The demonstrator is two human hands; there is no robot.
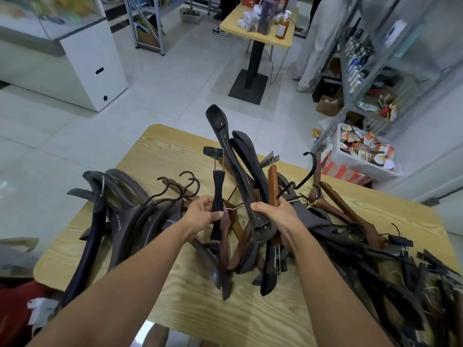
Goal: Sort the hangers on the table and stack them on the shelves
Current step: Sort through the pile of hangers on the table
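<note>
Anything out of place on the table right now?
Yes: the dark hangers at the left hang over the table edge, and the right hand grips a mixed bundle, brown among dark.

— Anything legible here?
— Nothing for certain. Small white print sits on the dark hangers [119, 222] left of centre, too tiny to read.
— The orange bottle [281, 27] at the top?
— Its label is blurred.

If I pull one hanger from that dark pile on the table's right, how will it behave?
Probably stiff: the pile looks like rigid wood or plastic. Likely to snag, since hooks and clips interlock, so neighbours may drag along. Some lie near the table edge and could fall.
</note>
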